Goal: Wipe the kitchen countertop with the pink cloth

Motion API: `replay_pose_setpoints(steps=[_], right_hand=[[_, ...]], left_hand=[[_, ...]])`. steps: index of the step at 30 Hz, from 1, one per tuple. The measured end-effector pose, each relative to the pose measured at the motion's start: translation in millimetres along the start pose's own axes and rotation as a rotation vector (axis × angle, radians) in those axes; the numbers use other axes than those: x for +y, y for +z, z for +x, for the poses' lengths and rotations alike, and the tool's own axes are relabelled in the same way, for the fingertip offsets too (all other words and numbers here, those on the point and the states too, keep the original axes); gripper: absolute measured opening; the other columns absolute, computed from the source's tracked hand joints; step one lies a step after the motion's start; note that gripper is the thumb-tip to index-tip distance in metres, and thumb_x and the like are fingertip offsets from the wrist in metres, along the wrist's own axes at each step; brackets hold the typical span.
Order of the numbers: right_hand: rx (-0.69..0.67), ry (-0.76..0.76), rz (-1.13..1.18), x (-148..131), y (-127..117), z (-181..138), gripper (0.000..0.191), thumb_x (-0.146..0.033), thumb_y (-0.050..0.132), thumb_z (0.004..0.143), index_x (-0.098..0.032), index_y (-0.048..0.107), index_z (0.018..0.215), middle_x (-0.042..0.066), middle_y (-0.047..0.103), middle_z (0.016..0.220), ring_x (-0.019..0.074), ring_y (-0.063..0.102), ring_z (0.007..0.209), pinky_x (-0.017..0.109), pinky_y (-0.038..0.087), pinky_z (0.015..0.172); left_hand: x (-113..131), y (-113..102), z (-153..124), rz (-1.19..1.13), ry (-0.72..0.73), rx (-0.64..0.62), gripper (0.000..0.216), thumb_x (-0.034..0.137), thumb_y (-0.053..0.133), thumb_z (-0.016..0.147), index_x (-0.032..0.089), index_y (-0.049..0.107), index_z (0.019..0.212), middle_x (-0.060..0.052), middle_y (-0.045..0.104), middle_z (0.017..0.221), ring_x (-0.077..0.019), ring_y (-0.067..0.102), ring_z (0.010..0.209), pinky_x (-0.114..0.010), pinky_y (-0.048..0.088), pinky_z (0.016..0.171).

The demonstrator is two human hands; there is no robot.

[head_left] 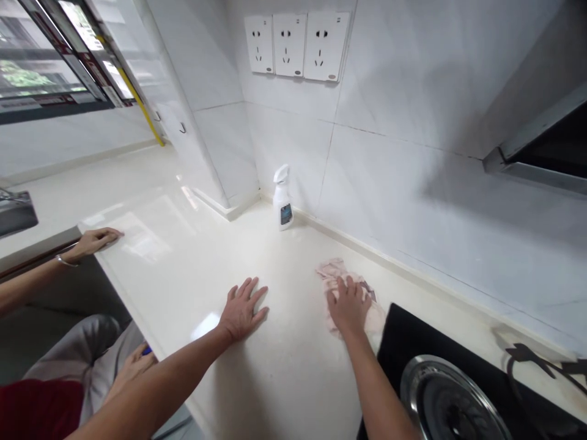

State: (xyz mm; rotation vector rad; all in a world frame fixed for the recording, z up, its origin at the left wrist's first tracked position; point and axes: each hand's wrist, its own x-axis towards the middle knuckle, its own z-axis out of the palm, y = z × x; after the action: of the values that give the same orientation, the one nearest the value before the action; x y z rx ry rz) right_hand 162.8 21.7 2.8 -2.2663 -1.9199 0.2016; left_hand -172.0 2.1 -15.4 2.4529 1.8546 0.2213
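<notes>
My left hand [241, 309] lies flat on the cream countertop [192, 269], fingers spread, holding nothing. My right hand [349, 304] presses flat on a pinkish cloth [331, 270] that is spread on the counter just left of the black stove top [403, 342]. A white spray bottle [282, 200] stands upright near the wall, behind and between my hands.
Another person's hand [94, 241] rests on the counter's left edge; that person's other hand [132, 365] is lower, by grey and red clothing. A steel burner ring [452, 397] sits on the stove. Wall sockets [296, 44], a range hood [541, 146] and a sink edge [16, 214] surround the counter.
</notes>
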Motion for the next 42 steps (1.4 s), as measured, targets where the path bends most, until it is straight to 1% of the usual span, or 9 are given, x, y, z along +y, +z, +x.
replay_pose_setpoints(steps=[2, 6, 10, 14, 18, 26, 31, 37, 42], right_hand=[[0.002, -0.061, 0.004, -24.2, 6.2, -9.7, 0.061, -0.048, 0.031, 0.101, -0.025, 0.039, 0.156, 0.011, 0.033, 0.169, 0.0402, 0.028, 0.153, 0.068, 0.019, 0.121], [-0.054, -0.321, 0.069, -65.3, 16.7, -55.3, 0.063, -0.056, 0.031, 0.101, -0.030, 0.034, 0.158, 0.006, 0.028, 0.172, 0.0381, 0.023, 0.156, 0.067, 0.012, 0.125], [-0.113, -0.525, 0.174, -87.7, 21.8, -111.7, 0.065, -0.062, 0.033, 0.100, -0.035, 0.030, 0.159, 0.002, 0.027, 0.173, 0.0349, 0.024, 0.157, 0.066, 0.017, 0.125], [-0.112, -0.613, 0.200, -82.3, 21.5, -134.5, 0.060, -0.060, 0.037, 0.100, -0.039, 0.034, 0.157, 0.000, 0.034, 0.170, 0.0306, 0.036, 0.149, 0.056, 0.034, 0.116], [-0.129, -0.669, 0.163, -51.1, 17.0, -107.3, 0.054, -0.057, 0.043, 0.100, -0.043, 0.040, 0.152, -0.003, 0.043, 0.165, 0.0270, 0.043, 0.142, 0.049, 0.040, 0.108], [-0.100, -0.272, -0.047, 39.8, 0.3, -12.7, 0.051, -0.050, 0.039, 0.102, -0.038, 0.045, 0.151, -0.001, 0.044, 0.164, 0.0291, 0.034, 0.150, 0.055, 0.029, 0.121], [-0.079, -0.059, -0.131, 89.4, -15.6, 23.3, 0.056, -0.052, 0.030, 0.102, -0.033, 0.043, 0.153, 0.003, 0.041, 0.165, 0.0344, 0.031, 0.152, 0.057, 0.030, 0.120], [-0.065, 0.020, -0.153, 103.0, -19.0, 27.1, 0.058, -0.053, 0.023, 0.102, -0.034, 0.045, 0.152, 0.005, 0.045, 0.162, 0.0340, 0.036, 0.147, 0.057, 0.038, 0.112], [0.063, 0.077, -0.156, 109.7, -14.1, -4.9, 0.058, -0.053, 0.022, 0.102, -0.032, 0.052, 0.147, 0.005, 0.051, 0.156, 0.0352, 0.038, 0.145, 0.060, 0.037, 0.111]], left_hand=[[0.9, -1.0, 0.2, -0.003, -0.003, -0.004, 0.056, 0.052, 0.056, 0.096, 0.033, 0.056, 0.149, -0.012, 0.042, 0.166, -0.0356, 0.036, 0.153, -0.061, 0.027, 0.121], [2.3, -3.4, 0.3, 0.003, -0.002, -0.010, 0.055, 0.051, 0.055, 0.097, 0.032, 0.056, 0.148, -0.012, 0.042, 0.166, -0.0355, 0.036, 0.153, -0.061, 0.027, 0.120], [2.2, -3.9, 0.3, 0.009, -0.001, -0.024, 0.058, 0.045, 0.060, 0.092, 0.030, 0.057, 0.148, -0.013, 0.041, 0.166, -0.0372, 0.035, 0.153, -0.061, 0.026, 0.121], [0.8, -3.1, -0.1, 0.005, 0.020, -0.020, 0.061, 0.044, 0.061, 0.090, 0.030, 0.056, 0.149, -0.013, 0.040, 0.166, -0.0388, 0.035, 0.153, -0.062, 0.027, 0.120], [2.4, -4.2, -1.2, 0.012, 0.018, -0.016, 0.059, 0.047, 0.060, 0.093, 0.031, 0.055, 0.150, -0.013, 0.040, 0.167, -0.0379, 0.036, 0.153, -0.063, 0.028, 0.120], [7.4, -5.3, -2.7, 0.019, 0.000, -0.006, 0.056, 0.049, 0.060, 0.095, 0.032, 0.055, 0.149, -0.012, 0.041, 0.166, -0.0350, 0.036, 0.154, -0.061, 0.030, 0.121], [6.2, -4.5, -3.2, 0.022, 0.006, -0.007, 0.055, 0.050, 0.059, 0.096, 0.032, 0.055, 0.148, -0.013, 0.042, 0.166, -0.0351, 0.036, 0.154, -0.062, 0.031, 0.120], [5.7, -2.3, -3.9, 0.024, 0.006, -0.001, 0.057, 0.050, 0.060, 0.096, 0.032, 0.054, 0.149, -0.012, 0.040, 0.167, -0.0355, 0.035, 0.154, -0.062, 0.030, 0.121], [4.8, -1.3, -3.8, 0.022, 0.015, -0.005, 0.057, 0.052, 0.059, 0.096, 0.032, 0.054, 0.149, -0.012, 0.039, 0.167, -0.0352, 0.035, 0.154, -0.062, 0.030, 0.120]])
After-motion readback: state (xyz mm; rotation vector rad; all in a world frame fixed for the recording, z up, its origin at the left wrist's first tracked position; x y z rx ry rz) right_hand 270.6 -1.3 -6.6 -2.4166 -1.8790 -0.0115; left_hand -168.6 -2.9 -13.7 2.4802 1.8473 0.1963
